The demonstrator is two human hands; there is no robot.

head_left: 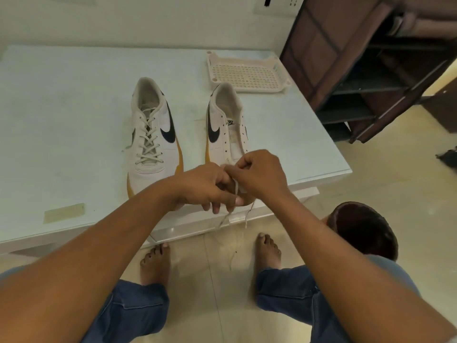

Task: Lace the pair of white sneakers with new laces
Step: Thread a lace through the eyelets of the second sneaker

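On the bench (61,120), the laced sneaker (150,134) is sitting finished, toe toward the person. The left hand (205,186) is curling its fingers round the new lace (236,187), likely keeping it taut, at the toe of the unlaced sneaker (226,134). The right hand (259,174) is pinching the lace near the lowest eyelets, probably to thread it, and loose ends are dangling past the bench edge.

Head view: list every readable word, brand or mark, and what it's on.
"NIKE": on the tongue label of the unlaced sneaker, small but legible.
Dark swoosh logo, no letters: on the side of the unlaced sneaker and of the laced sneaker.
Yellowish strip on the table: no print that can be read.
Nothing else legible.
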